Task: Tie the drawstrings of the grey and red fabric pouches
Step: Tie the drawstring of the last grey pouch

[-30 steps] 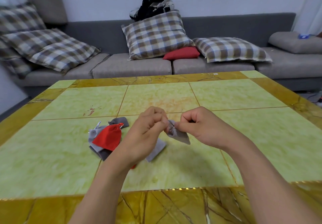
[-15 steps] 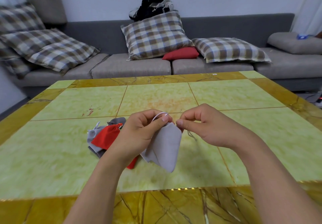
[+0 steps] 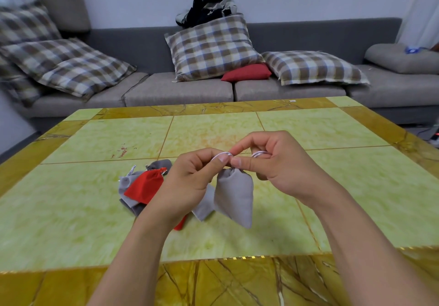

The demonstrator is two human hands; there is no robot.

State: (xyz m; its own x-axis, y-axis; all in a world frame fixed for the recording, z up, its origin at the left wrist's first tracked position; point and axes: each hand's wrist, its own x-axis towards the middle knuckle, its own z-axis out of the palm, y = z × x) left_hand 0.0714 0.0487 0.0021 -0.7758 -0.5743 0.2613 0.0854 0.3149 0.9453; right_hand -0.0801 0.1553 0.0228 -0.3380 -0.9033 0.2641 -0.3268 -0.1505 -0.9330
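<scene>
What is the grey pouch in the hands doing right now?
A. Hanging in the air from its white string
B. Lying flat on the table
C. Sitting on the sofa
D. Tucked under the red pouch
A: the grey pouch dangles above the table with its neck gathered, while the left hand and the right hand pinch its white string at the top.

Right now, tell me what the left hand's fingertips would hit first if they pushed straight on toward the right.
The right hand, probably its thumb and forefinger, which are already almost touching the left hand at the white drawstring.
</scene>
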